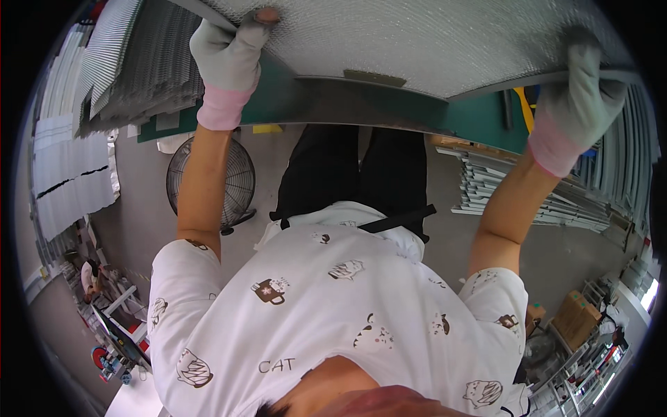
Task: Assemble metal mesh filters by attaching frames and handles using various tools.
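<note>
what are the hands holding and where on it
A metal mesh panel: left hand and right hand grip its near edge, one toward each end.

Even, fairly bright indoor light fills the view, with no hard shadows; a soft shade lies under the mesh panel (431,42) onto the green table (479,118). The panel's metal mesh catches a pale sheen near the top. A bright window (652,295) at the right rim is blown out. The fisheye bends straight edges strongly toward the rim, and black corners frame the round picture. The centre is sharp; the chin at the bottom is blurred, and rim detail is soft
</note>
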Demonstrator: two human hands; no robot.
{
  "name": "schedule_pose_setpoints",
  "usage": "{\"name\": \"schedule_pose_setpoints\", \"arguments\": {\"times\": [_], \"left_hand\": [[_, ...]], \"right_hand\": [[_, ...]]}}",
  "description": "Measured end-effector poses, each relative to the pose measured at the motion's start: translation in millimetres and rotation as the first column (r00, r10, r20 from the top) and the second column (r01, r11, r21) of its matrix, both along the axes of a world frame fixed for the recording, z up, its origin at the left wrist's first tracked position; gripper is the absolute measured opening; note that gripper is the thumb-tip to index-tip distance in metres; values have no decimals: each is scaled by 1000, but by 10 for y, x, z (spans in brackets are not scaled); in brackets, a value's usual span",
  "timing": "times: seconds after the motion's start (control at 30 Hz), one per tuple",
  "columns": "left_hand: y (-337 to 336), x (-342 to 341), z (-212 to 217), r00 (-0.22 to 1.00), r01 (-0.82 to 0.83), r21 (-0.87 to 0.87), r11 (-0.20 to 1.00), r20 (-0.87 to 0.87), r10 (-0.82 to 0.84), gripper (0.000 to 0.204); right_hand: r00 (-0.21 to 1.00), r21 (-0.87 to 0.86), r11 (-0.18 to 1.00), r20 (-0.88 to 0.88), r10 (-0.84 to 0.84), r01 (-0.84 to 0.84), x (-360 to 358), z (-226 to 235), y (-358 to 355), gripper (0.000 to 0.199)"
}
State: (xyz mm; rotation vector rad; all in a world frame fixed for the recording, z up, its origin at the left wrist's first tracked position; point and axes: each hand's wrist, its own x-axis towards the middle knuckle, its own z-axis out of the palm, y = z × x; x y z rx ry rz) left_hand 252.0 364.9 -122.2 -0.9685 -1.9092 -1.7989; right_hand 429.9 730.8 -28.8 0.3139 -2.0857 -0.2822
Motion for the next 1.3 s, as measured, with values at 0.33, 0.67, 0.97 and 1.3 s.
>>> {"name": "schedule_pose_setpoints", "arguments": {"times": [0.33, 0.67, 0.97, 1.3], "left_hand": [[-26, 155, 764, 997, -73, 81, 994, -29, 75, 24], [-109, 37, 1241, 302, -741, -67, 669, -922, 243, 19], [-296, 1385, 671, 830, 527, 282, 802, -374, -414, 18], [-93, 1313, 1063, 875, 484, 313, 817, -200, -441, 22]], "right_hand": [[997, -109, 992, -49, 61, -66, 29, -89, -9, 36], [933, -684, 642, -187, 306, -347, -33, -92, -319, 16], [361, -759, 144, -127, 924, -635, 890, -414, -971, 12], [216, -825, 53, -85, 973, -562, 622, 371, -744, 20]]}}
